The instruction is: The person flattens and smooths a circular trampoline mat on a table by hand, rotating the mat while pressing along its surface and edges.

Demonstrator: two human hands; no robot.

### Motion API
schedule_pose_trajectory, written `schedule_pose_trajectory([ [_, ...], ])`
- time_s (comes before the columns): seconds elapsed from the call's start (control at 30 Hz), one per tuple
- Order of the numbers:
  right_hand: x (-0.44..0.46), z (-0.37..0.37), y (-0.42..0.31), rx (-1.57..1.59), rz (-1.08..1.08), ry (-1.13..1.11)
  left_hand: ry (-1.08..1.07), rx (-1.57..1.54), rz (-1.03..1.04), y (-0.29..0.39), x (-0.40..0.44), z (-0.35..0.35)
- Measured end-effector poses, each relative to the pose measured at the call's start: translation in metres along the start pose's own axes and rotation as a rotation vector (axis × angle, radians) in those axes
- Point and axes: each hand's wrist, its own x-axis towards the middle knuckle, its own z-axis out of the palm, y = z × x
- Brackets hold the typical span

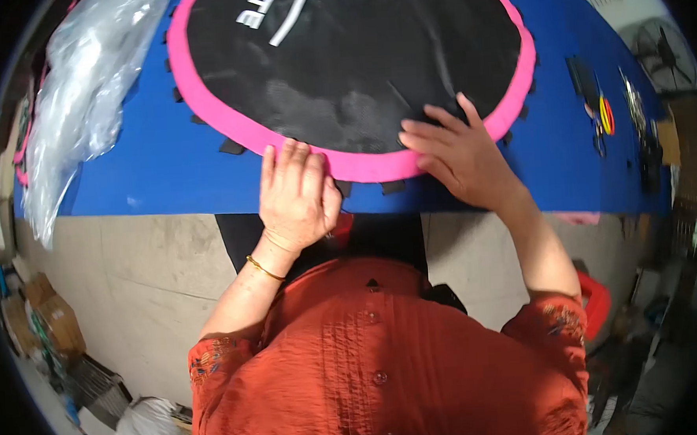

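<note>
A large round black sheet [356, 67] with a pink rim [369, 166] lies on the blue table. White lettering shows near its upper left, and short black tabs stick out around the edge. My left hand [296, 190] rests on the near part of the rim, left of the middle, its fingers close together and bent over the pink band; whether they pinch it is hidden. To the right, my right hand [459, 152] lies with spread fingers across the black sheet and the rim, holding nothing.
Clear plastic wrap [82, 90] lies along the left of the blue table [149, 181]. At the right are scissors [598, 129], a yellow-and-red item [606, 116] and a dark strip. A fan [663, 53] stands at upper right, cardboard boxes [54, 315] at lower left.
</note>
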Motion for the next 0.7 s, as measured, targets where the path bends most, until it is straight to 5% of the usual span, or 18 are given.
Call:
schedule_pose_trajectory([
  [0.23,0.014,0.019,-0.026,-0.052,-0.109,0.134,-0.023,0.068,0.047,-0.003,0.0,0.0],
  [0.47,-0.021,0.002,0.0,-0.2,0.002,0.078,-0.023,0.085,0.061,-0.006,-0.003,0.002],
  [0.7,-0.012,0.021,-0.015,-0.024,-0.01,0.254,-0.041,0.063,0.075,-0.008,-0.004,0.002],
])
